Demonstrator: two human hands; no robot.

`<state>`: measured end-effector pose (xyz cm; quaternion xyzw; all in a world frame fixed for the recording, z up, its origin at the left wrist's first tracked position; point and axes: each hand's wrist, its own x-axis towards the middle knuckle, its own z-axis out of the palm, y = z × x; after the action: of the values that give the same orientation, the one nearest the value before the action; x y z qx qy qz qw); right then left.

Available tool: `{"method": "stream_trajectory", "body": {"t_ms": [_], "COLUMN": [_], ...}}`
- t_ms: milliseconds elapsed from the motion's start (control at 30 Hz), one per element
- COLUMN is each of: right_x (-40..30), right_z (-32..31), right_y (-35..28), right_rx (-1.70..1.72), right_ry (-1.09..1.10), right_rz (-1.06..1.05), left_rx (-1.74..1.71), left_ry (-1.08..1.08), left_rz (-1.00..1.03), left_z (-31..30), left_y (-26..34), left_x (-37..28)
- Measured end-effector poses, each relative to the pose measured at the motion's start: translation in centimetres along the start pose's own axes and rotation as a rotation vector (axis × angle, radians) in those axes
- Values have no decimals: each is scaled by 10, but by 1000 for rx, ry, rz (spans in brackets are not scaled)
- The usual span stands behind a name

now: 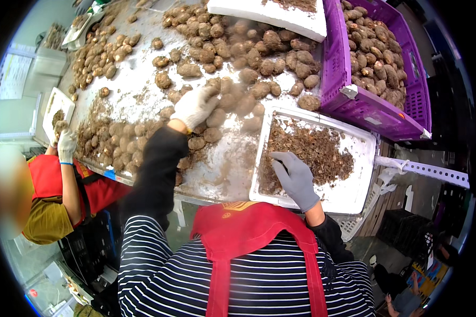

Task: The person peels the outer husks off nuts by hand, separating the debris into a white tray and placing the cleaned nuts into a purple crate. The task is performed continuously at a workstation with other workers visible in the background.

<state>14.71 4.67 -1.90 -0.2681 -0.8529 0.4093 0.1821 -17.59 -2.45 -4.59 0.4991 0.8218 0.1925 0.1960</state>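
Note:
My left hand point(194, 107), in a white knit glove, reaches over the table among brown, hairy taro corms point(216, 117). Its fingertips curl down onto them, and I cannot tell whether it grips one. Over a white foam tray point(313, 206) on the right hovers my right hand point(295, 176), in a grey glove. Its thumb and fingers are bent with a dark gap between, and whether something small is held there is unclear. Brown fibrous scraps point(321, 154) lie in the tray beneath it.
A purple plastic crate point(375, 119) full of taro corms point(375, 59) stands at the right. Another foam tray point(269, 18) lies at the back. A co-worker in a red apron point(49, 174) holds a corm at left, beside heaped corms point(115, 146) on the metal table point(218, 178).

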Motion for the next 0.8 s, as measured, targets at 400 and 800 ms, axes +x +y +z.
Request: {"method": "stream_trajectory", "body": {"t_ms": [400,800], "right_x": [-17,11], "right_z": [-5,0], "right_y": [7,-20], "right_rx": [123,89], "right_ry": [14,281], "right_rz": [-69,-118], "left_rx": [-453,-1754], "left_ry": [164,19], "left_rz": [-102,-205], "left_z": [14,46], "left_y": [29,160], "left_x": [-8,-105]}}
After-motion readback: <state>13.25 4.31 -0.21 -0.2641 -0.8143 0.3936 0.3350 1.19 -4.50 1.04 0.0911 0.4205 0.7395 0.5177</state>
